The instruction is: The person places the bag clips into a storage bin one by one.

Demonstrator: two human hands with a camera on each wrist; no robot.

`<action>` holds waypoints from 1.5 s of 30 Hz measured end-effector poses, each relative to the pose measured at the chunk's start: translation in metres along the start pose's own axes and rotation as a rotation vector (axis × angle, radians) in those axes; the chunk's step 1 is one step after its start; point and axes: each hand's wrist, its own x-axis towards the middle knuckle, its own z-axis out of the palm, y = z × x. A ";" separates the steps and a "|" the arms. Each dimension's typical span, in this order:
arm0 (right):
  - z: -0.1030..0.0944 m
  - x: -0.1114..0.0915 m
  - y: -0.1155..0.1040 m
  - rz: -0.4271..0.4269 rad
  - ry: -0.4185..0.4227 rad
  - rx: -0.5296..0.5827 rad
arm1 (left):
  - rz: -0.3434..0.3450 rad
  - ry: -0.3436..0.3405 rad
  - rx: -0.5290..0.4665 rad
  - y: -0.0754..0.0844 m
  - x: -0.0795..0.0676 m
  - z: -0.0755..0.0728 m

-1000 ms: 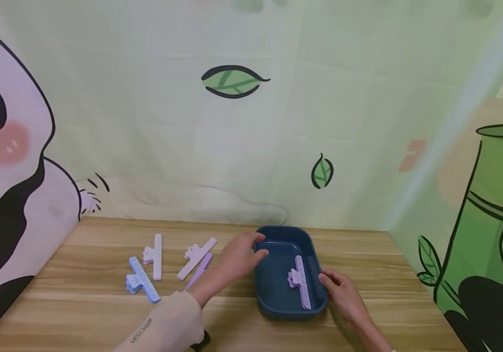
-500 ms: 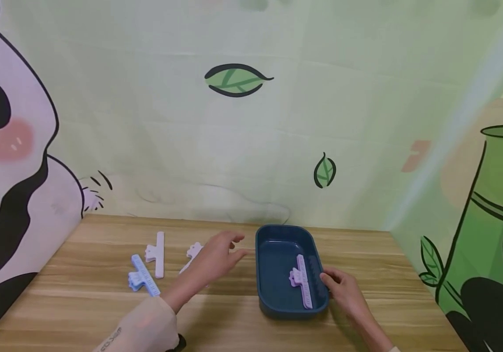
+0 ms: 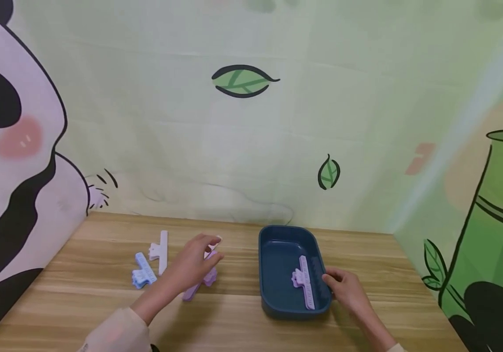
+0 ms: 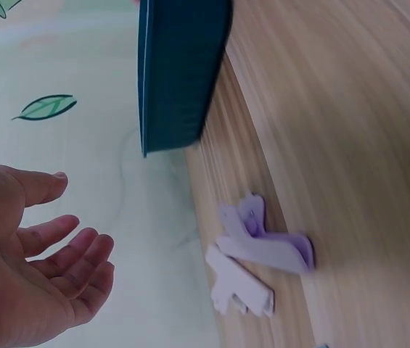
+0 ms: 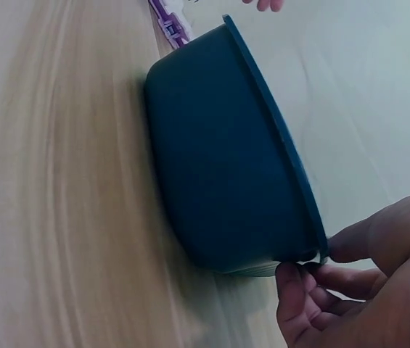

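My left hand [image 3: 190, 264] hovers above a purple bag clip [image 3: 211, 277], its fingers loosely bent and nothing between them. Just behind that clip lies a white clip [image 4: 239, 284], mostly covered by the hand in the head view. On the right, my right hand [image 3: 344, 291] pinches the rim of a dark blue plastic bin [image 5: 219, 159], thumb on top and fingers curled underneath. One light purple clip [image 3: 306, 288] lies inside the bin, near its right wall.
Farther left on the wooden table [image 3: 234, 318] are another white clip [image 3: 163, 252] and a blue clip [image 3: 147, 269], which the left forearm partly covers. A printed cloth backdrop [image 3: 168, 137] rises behind the table's back edge.
My left hand has moved left, from the bin's left rim to over the purple and white clips. The right hand has kept its grip on the bin.
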 end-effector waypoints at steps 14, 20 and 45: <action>-0.004 0.000 -0.003 0.031 -0.039 0.004 | -0.039 0.065 0.057 -0.029 -0.025 -0.030; -0.004 0.001 -0.001 0.040 -0.027 -0.001 | -0.015 0.111 0.089 -0.039 -0.033 -0.039; -0.003 0.003 -0.003 0.047 -0.026 -0.017 | -0.126 0.135 0.088 -0.085 -0.068 -0.086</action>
